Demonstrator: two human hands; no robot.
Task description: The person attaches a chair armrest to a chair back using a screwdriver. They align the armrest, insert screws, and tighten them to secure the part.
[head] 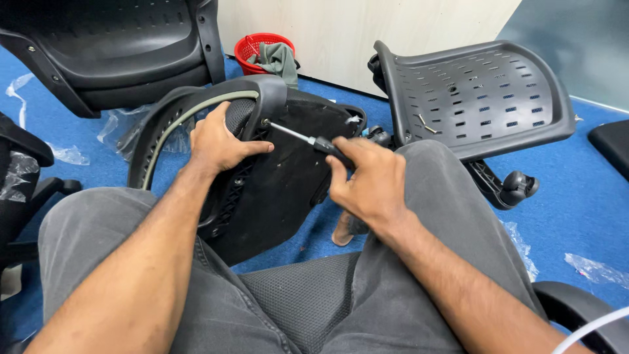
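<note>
**Seated person, two hands on an upturned chair seat with screwdriver**

Item 1. Black upturned office-chair seat panel with fabric-covered underside [288, 177]: propped on edge between the person's grey-trousered knees, its lower end toward the blue carpet floor [576, 216]. A curved black plastic armrest loop with a grey-green strip [196, 111] runs along its upper left edge.

Item 2. Left hand [219, 144]: laid flat against the top of the seat panel, just below the armrest joint; fingers together and pressed on the panel, thumb stretched to the right.

Item 3. Right hand [367, 180]: fingers curled and clamped round the dark handle of a slim metal-shafted screwdriver [308, 139]. The shaft slants up and left; its tip sits at a fastener at the armrest joint, near the left thumb.

Item 4. Surroundings. Grey perforated plastic chair seat shell [485, 98], tilted, to the right, with black castor wheels [517, 187] below it. Second black chair shell [118, 46] at upper left. Red plastic mesh basket holding a grey-green cloth [252, 49] against the pale wall. Clear plastic wrapping scraps [65, 154] lie scattered on the carpet. The person sits on a dark mesh cushion [301, 295].
</note>
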